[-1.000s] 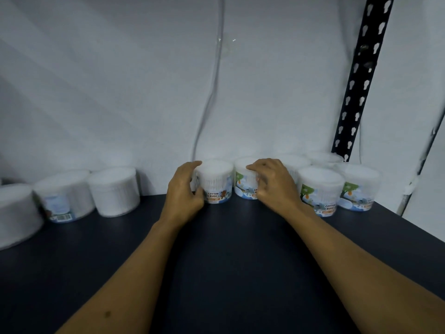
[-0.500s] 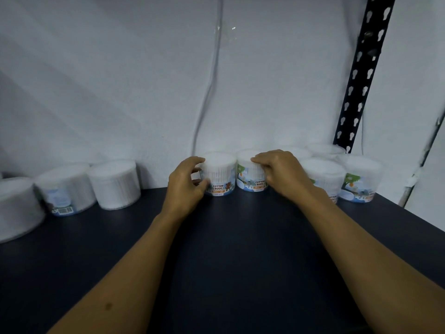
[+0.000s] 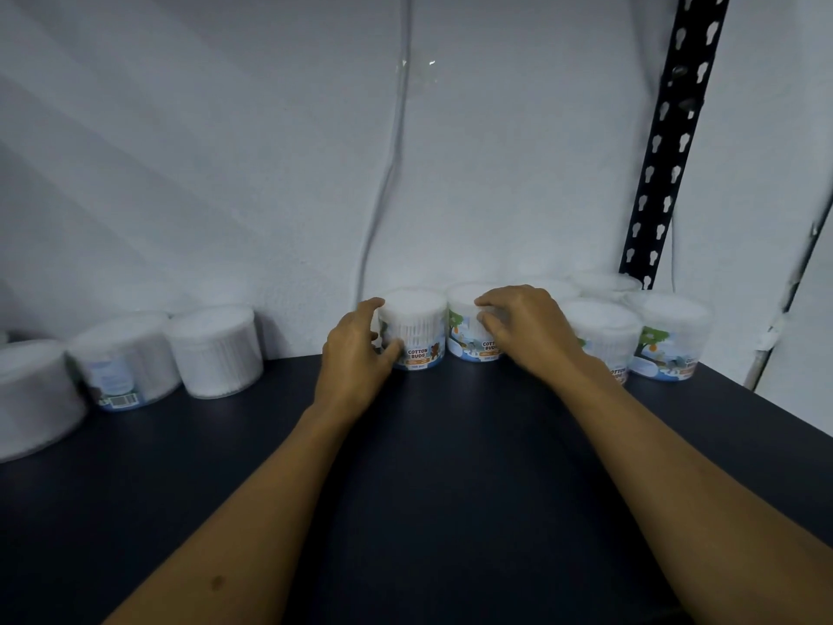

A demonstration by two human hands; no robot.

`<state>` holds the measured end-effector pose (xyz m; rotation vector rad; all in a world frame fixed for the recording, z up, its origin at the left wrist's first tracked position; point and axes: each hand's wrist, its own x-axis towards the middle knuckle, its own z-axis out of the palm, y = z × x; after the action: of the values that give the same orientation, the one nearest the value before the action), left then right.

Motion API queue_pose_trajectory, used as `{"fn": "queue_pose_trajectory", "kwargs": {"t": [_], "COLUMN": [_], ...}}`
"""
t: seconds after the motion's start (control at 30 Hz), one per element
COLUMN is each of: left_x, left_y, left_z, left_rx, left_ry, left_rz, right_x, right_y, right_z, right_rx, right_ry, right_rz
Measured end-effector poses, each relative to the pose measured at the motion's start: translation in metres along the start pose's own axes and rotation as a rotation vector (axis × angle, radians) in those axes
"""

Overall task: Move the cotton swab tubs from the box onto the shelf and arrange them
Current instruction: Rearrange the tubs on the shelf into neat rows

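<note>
Two clear cotton swab tubs stand side by side against the back wall on the dark shelf (image 3: 432, 453). My left hand (image 3: 356, 354) curls round the left side of the tub labelled "cotton buds" (image 3: 417, 329). My right hand (image 3: 523, 331) grips the neighbouring tub with the tree picture (image 3: 466, 327) from its right, fingers over its front. Several more tubs (image 3: 667, 340) are grouped at the right behind my right wrist. The box is out of view.
Three tubs (image 3: 216, 349) line the back wall at the left, the leftmost one (image 3: 36, 394) closest to me. A black perforated shelf upright (image 3: 667, 142) rises at the back right. A cable (image 3: 383, 196) hangs down the white wall.
Both hands have slid the two middle tubs a little further back toward the wall. My right fingers have shifted on the tree tub.
</note>
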<state>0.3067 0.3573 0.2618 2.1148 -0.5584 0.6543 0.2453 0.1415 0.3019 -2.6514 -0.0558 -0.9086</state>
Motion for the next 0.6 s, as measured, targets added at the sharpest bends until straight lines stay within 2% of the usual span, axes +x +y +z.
{"fn": "queue_pose_trajectory", "kwargs": {"t": [0.2,0.37,0.6], "left_x": [-0.004,-0.005,-0.005], "left_y": [0.007,0.011,0.013], "left_z": [-0.003,-0.003,-0.003], "left_rx": [-0.007,0.053,0.014], "left_ry": [-0.023,-0.010,-0.025], "left_rz": [-0.045,-0.024,-0.018], "right_x": [0.000,-0.001,-0.002], "right_y": [-0.001,-0.002,-0.005], "right_z": [0.001,0.004,0.002], "right_rx": [0.001,-0.021,-0.036], "right_ry": [0.035,0.048,0.056], "right_rz": [0.013,0.003,0.022]}}
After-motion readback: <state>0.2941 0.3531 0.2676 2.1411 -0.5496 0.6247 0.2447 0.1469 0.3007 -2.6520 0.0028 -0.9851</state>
